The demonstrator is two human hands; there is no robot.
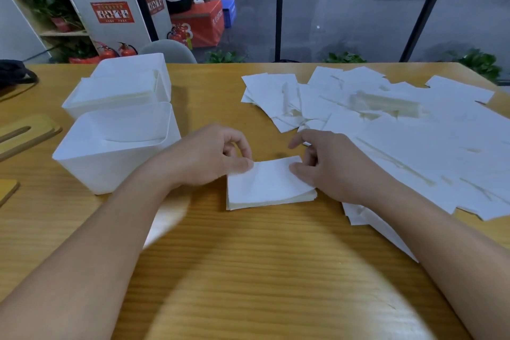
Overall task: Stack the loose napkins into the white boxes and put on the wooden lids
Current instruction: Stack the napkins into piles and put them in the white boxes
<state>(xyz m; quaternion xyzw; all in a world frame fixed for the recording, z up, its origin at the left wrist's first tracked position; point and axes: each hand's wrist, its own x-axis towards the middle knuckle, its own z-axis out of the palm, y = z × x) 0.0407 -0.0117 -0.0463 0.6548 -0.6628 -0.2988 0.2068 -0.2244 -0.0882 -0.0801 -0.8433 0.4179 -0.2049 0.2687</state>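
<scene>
Wooden desk [248, 270] is covered on the right by a big spread of loose napkins [386, 124]. Two white boxes [116, 152] are set on the left, one behind the other, and the far box is already partly filled. Parts of wooden lids [27, 132] can be seen at the left edge, but they are cut off.

A small pile of napkins [267, 188] is being squared up in the middle. Its left corner is pinched by the left hand [209, 157], and its right edge is held by the right hand [331, 168].

To do this well, the edges should be tapped even first. Then the pile should be lifted flat with both hands and lowered straight into the near box.

How full the near box is cannot be told. A blurry white patch under the left arm cannot be made out.
</scene>
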